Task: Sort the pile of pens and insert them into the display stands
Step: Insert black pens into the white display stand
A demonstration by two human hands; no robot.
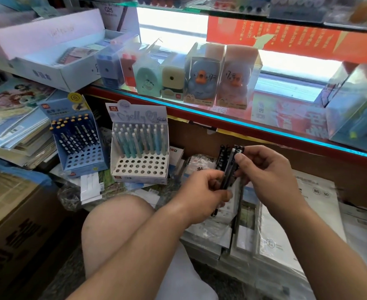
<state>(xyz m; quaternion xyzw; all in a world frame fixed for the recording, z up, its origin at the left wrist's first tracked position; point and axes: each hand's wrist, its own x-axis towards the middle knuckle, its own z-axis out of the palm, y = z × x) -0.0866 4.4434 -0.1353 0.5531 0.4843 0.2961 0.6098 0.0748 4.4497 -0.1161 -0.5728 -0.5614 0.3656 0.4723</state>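
Stationery-shop shelving fills the background, with a glass shelf [232, 120] carrying boxed sharpeners [202, 76]. Below it, at the left, stand two display stands side by side: a blue stand [85, 161] with dark pens in its back rows and a white stand [141, 169] with pastel pens in its back rows. Right of them, above stacked paper packets [286, 230], both hands hold a bundle of dark pens [230, 167]. The left hand [204, 191] grips its lower part and the right hand [267, 176] pinches it higher up.

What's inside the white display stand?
Pale blue, teal and white pens fill the back rows of the white stand; front holes are empty. Their tips are hidden below the perforated top.
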